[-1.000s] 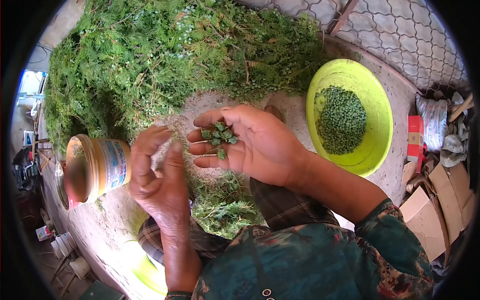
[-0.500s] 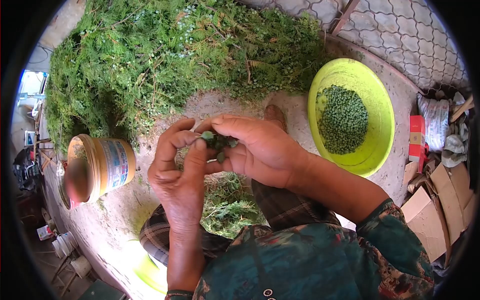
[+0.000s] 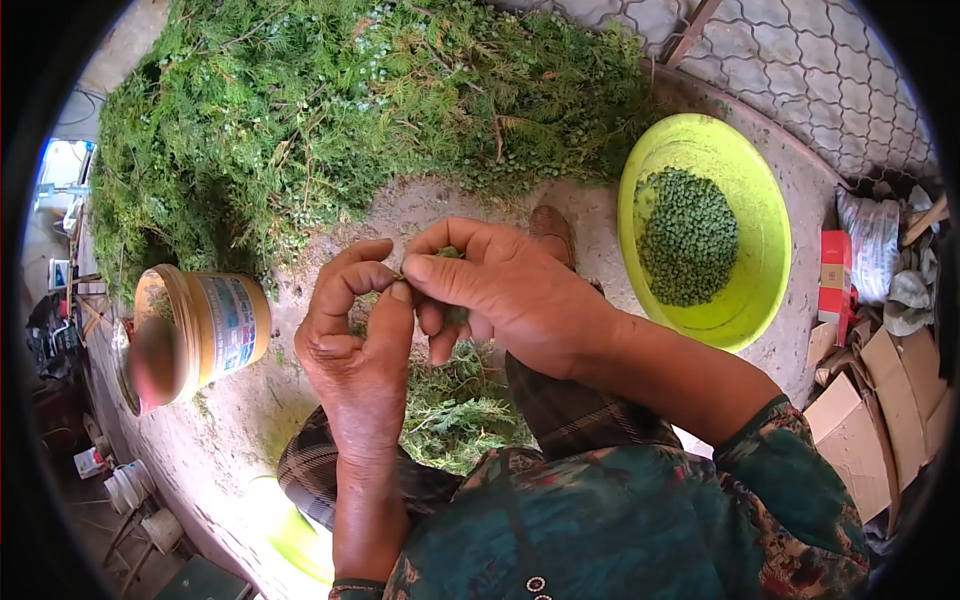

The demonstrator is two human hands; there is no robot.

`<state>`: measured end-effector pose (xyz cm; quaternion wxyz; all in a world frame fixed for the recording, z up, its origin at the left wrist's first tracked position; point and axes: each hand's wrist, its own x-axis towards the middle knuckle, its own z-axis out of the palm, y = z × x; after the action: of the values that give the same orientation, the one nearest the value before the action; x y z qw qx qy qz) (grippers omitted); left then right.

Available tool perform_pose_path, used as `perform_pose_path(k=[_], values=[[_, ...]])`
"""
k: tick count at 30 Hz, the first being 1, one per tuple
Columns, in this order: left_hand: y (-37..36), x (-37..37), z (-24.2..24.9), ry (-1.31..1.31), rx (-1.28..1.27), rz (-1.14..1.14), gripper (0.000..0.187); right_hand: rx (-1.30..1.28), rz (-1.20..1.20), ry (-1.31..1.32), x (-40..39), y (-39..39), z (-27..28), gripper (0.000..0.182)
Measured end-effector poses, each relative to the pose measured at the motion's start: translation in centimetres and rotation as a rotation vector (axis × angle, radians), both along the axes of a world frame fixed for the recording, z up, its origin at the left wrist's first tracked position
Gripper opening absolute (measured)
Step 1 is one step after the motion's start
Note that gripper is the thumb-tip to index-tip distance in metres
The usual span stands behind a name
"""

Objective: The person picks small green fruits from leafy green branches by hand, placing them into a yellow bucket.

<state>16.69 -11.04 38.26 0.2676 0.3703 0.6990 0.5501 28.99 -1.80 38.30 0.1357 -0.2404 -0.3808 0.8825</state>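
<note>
My left hand (image 3: 360, 335) is closed in a pinch, thumb against index finger. Whatever sits between those tips is too small to make out. Touching it from the right is my right hand (image 3: 510, 285), with its thumb and index tip meeting the left fingertips. Its curled fingers hold small green cones (image 3: 455, 314), partly hidden behind the thumb and fingers. Farther right, a yellow-green basin (image 3: 758, 240) contains a heap of similar green cones (image 3: 688, 237). Cut evergreen branches (image 3: 455, 405) lie on the floor below the hands, between the knees.
A large pile of evergreen branches (image 3: 330, 120) spreads across the far side. An orange-yellow bucket (image 3: 225, 325) lies tipped at left. Part of another bright green container (image 3: 290, 535) shows at lower left. Cardboard (image 3: 850, 440) and a red box (image 3: 834, 275) are at right, below wire mesh (image 3: 800, 80).
My right hand has turned over and its thumb and index finger have closed against the left fingertips. The green cones, plainly visible before, are now mostly covered. My left hand has barely moved.
</note>
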Motion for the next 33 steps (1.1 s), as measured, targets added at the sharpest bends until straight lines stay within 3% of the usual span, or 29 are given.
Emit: perform_pose_path(k=[1,3,4,5,7,8,9,11,13,15,21,23,26,33], values=[[0.0,-0.3,0.0,0.000,-0.001,0.000,0.009,-0.001,0.000,0.000,-0.1,0.0,-0.7,0.019],[-0.2,-1.4,-0.2,-1.023,0.178,-0.077,0.012,-0.322,-0.012,0.257,-0.4,0.1,-2.4,0.018],[-0.2,-1.8,-0.5,-1.235,0.280,-0.115,0.012,-0.323,-0.012,0.256,-0.2,0.3,-2.9,0.018],[-0.3,-2.0,-0.9,-1.236,0.280,-0.114,0.012,-0.434,-0.052,0.265,0.0,0.4,-2.9,0.018],[-0.6,-2.2,-1.7,-0.571,0.193,0.205,0.008,-0.545,-0.092,0.274,0.0,0.5,-2.8,0.018],[-0.6,-2.2,-1.3,-0.334,0.073,0.255,0.008,-0.565,-0.160,0.242,-0.2,0.4,-2.4,0.019],[-0.6,-2.1,-1.2,-0.334,0.072,0.253,0.008,-0.584,-0.228,0.210,-0.4,0.3,-2.2,0.020],[-0.7,-1.9,-0.9,0.180,0.115,0.191,0.012,-0.558,-0.241,0.208,-0.5,0.3,-2.4,0.022],[-0.5,-1.5,-0.1,0.278,0.142,0.101,0.015,-0.525,-0.228,0.229,-0.6,0.3,-2.8,0.023],[-0.5,-0.7,0.7,0.713,0.023,-0.245,0.014,-0.496,-0.212,0.257,-0.4,0.3,-3.5,0.023],[-0.1,0.2,-0.5,0.699,0.018,-0.196,0.018,-0.467,-0.233,0.235,-0.6,0.1,-3.4,0.020],[-0.2,0.2,-1.0,0.415,0.123,-0.188,0.013,-0.452,-0.229,0.247,-0.6,0.1,-3.4,0.021],[-0.3,0.3,-0.4,0.189,0.071,-0.062,0.009,-0.450,-0.200,0.226,-0.6,0.1,-2.9,0.019],[-0.3,0.2,-0.4,0.151,0.065,-0.005,0.009,-0.570,-0.119,0.309,-0.6,0.2,-2.8,0.023]])
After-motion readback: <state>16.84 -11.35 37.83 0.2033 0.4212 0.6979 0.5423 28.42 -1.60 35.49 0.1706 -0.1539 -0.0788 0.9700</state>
